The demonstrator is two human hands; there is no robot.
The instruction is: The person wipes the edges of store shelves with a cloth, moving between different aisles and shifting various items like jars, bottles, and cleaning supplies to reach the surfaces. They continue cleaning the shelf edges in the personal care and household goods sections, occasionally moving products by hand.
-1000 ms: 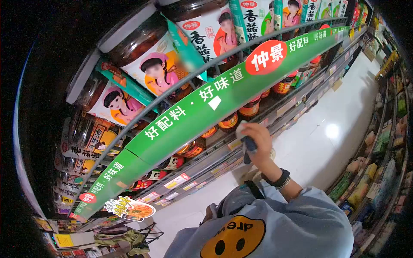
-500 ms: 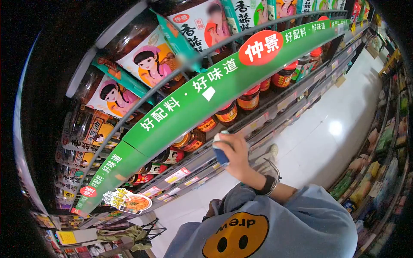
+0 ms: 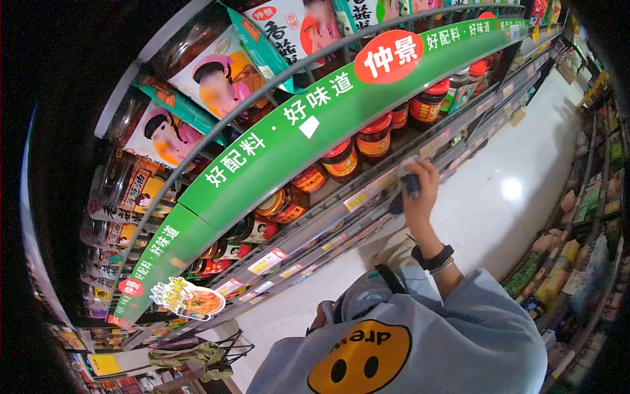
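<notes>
My right hand [image 3: 424,192], with a dark band and a bracelet at the wrist, is closed around a dark blue and whitish cloth [image 3: 411,184]. The hand and cloth overlap the front edge of the shelf [image 3: 367,192], where price labels run along the strip. Behind that edge stand sauce jars with red lids [image 3: 375,136]. Low in the view, beside my grey-blue shirt [image 3: 459,335], a small part of my left hand [image 3: 319,316] shows; its fingers are hidden.
A long green banner [image 3: 262,157] with white lettering curves along the upper shelf, below a wire rail. Large jars with cartoon labels [image 3: 216,85] stand behind it. The pale aisle floor [image 3: 485,230] lies to the right, then shelves of packaged goods [image 3: 558,262]. A folded stool [image 3: 230,348] sits lower left.
My right hand has moved right and upward in the view along the shelf edge, still holding the cloth. The view has shifted slightly.
</notes>
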